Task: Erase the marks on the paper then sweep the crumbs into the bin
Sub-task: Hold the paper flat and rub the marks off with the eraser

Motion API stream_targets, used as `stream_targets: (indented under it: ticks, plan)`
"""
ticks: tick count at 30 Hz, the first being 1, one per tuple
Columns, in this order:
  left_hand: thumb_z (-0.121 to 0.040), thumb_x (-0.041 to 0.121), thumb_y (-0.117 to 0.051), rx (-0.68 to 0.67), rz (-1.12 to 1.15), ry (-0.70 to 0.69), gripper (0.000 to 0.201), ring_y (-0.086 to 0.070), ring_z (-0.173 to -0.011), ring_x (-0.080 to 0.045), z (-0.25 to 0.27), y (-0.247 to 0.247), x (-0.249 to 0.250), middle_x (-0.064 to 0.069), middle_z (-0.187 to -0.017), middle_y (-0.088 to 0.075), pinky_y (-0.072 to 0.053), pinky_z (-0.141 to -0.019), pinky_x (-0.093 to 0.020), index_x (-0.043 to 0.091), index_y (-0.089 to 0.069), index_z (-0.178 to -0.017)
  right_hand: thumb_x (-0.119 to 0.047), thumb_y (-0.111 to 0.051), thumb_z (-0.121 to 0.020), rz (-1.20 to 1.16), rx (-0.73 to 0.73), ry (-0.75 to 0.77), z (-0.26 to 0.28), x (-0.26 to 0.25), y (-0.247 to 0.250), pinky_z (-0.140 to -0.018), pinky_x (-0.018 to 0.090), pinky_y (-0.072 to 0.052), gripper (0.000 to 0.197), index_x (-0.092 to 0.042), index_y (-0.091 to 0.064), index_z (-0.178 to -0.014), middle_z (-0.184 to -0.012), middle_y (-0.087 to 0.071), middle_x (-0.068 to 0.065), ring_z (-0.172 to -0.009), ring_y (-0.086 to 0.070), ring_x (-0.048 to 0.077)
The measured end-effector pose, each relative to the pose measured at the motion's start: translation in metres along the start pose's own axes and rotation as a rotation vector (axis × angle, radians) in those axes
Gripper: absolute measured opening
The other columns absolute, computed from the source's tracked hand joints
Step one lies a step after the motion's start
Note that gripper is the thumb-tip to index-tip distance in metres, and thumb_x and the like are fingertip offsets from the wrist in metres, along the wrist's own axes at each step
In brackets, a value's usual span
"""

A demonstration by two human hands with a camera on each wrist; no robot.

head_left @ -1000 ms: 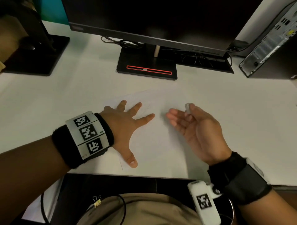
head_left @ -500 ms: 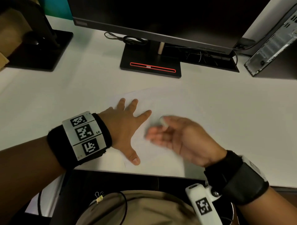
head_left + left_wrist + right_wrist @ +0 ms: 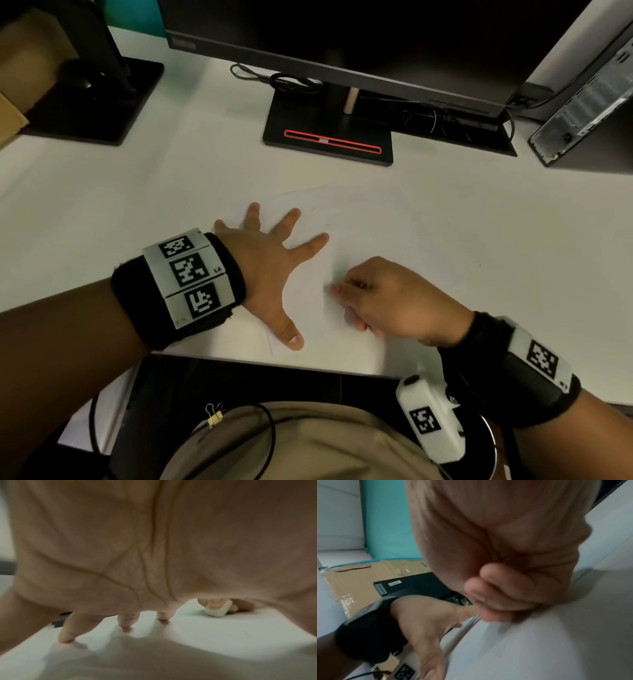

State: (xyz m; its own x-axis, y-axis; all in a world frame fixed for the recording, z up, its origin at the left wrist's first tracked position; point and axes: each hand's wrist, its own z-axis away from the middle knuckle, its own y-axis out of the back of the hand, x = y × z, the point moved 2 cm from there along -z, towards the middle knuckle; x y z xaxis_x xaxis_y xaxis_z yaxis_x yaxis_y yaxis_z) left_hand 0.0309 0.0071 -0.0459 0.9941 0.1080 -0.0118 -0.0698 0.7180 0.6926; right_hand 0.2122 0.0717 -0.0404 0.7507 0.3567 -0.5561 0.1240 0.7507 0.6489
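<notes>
A white paper sheet (image 3: 363,222) lies on the white desk, its edges faint. My left hand (image 3: 284,274) presses flat on the sheet's left part with fingers spread. Just to its right, my right hand (image 3: 342,291) is palm down with curled fingers. It pinches a small white eraser (image 3: 217,609), whose lower corner touches the paper in the left wrist view. In the head view the eraser is hidden under blurred fingertips. A faint pencil mark (image 3: 247,634) shows on the paper. In the right wrist view my curled right fingers (image 3: 496,595) sit close to the left hand (image 3: 423,615).
A monitor base (image 3: 329,137) stands behind the paper and a second black stand (image 3: 96,99) at the far left. A computer case (image 3: 589,102) leans at the back right. A round metal rim (image 3: 491,442) shows below the desk's near edge.
My right hand turned from palm up to palm down and moved left and nearer, bringing the eraser down to the paper. The left hand stayed flat on the sheet.
</notes>
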Motion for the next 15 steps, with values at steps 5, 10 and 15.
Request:
stream_targets:
  ticks: [5,10,15]
  plan:
    - [-0.046,0.092,-0.070,-0.019,0.006,0.009,0.146,0.031,-0.143,-0.051,0.001,0.001,0.000,0.010,-0.151,0.050,-0.010,-0.109,-0.080,0.060,0.041,-0.134,-0.038,-0.047,-0.104,0.106,0.042,0.092,0.002,-0.010,-0.013,-0.068,0.041,-0.053,0.051,0.004,-0.065,-0.080,-0.075,-0.071,0.019,-0.066,-0.065,0.031]
    - [-0.046,0.093,-0.069,-0.025,0.011,0.010,0.145,0.032,-0.142,-0.052,0.000,0.001,0.002,0.009,-0.151,0.050,-0.014,-0.107,-0.081,0.059,0.041,-0.134,-0.036,-0.048,-0.104,0.064,0.112,0.042,-0.003,-0.007,-0.005,-0.069,0.041,-0.052,0.051,0.006,-0.064,-0.078,-0.076,-0.071,0.021,-0.067,-0.064,0.032]
    - [-0.046,0.093,-0.069,-0.019,0.023,0.000,0.145,0.033,-0.141,-0.053,-0.001,-0.001,0.002,0.009,-0.150,0.051,-0.018,-0.106,-0.082,0.058,0.042,-0.134,-0.039,-0.047,-0.104,0.105,0.032,0.103,0.004,-0.013,-0.020,-0.069,0.040,-0.053,0.053,0.004,-0.066,-0.079,-0.074,-0.070,0.020,-0.069,-0.065,0.032]
